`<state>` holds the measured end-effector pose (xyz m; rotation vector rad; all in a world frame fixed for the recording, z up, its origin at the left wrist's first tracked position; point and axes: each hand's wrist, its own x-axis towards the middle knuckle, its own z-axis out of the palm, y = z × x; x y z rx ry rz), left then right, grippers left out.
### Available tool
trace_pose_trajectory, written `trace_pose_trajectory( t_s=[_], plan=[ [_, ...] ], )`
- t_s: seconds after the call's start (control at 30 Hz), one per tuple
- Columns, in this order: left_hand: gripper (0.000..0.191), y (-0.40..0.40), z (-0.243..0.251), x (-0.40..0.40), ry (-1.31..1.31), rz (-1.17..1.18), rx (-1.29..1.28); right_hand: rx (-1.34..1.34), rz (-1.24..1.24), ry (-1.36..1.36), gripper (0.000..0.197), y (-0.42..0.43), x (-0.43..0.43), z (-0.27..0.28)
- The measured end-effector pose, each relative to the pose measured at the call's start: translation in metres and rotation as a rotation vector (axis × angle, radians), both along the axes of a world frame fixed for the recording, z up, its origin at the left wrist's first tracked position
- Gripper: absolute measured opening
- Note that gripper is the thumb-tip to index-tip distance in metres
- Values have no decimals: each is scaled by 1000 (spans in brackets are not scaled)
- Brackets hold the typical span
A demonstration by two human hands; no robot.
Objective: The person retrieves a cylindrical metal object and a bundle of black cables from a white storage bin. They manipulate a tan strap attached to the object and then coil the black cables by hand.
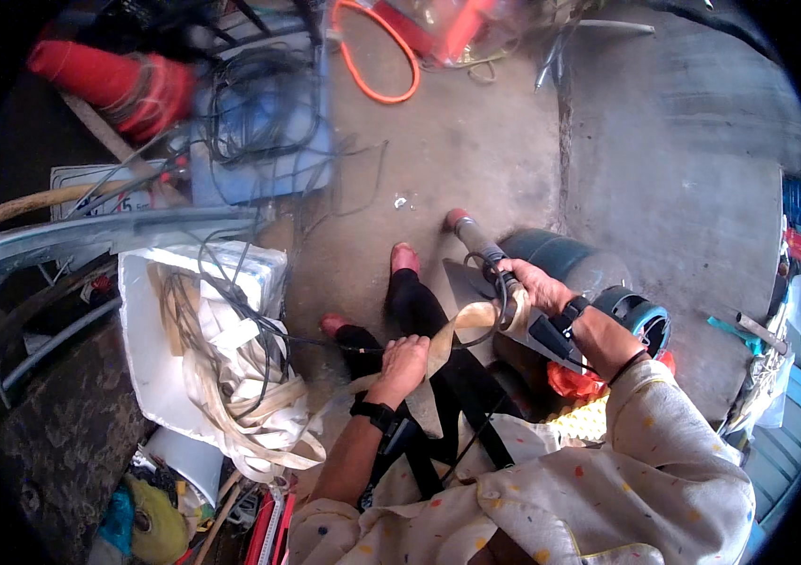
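Note:
My right hand [540,284] grips the upper part of a grey tube-shaped tool [479,240] with a red end, which points down toward the floor. A flat, pale hose or strap [444,344] runs from the tool's near end to my left hand [405,364], whose fingers are closed over it and a black cable. More of the pale band lies folded [241,395] in a white foam box [126,346] at the left, with dark cable tangled over it. The black cable loops around the tool beside my right hand.
A teal gas cylinder [556,256] lies by my right hand. Left stand a red traffic cone [114,85], a blue container [252,169] with coiled cable, and metal rails [96,229]. An orange hose loop [411,78] is ahead; a concrete ledge [669,162] is at right.

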<state>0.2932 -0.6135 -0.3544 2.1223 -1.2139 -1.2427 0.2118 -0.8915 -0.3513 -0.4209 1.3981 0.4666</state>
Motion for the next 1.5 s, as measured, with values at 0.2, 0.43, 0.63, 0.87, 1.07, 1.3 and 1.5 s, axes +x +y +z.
trace_pose_trajectory(
  t_s=[0.2,0.43,0.63,0.87,1.07,1.3,1.5],
  plan=[
    [20,-7,7,-2,-22,13,-44,-130,297,-24,21,-19,-8,29],
    [23,-5,19,0,20,-57,18,-289,398,62,50,-33,-51,45],
    [22,-14,12,0,2,-63,-28,-305,637,36,74,-39,-64,34],
    [15,-7,6,-3,-37,-65,-5,-362,757,-25,73,-23,-64,13],
    [17,4,-4,-3,-68,-81,-26,-466,868,-29,75,-17,-86,-28],
    [40,13,0,2,-128,8,-112,-432,1043,0,82,-29,-63,7],
    [40,12,9,6,-217,117,-242,-371,775,-42,58,-34,-43,33]
  ],
)
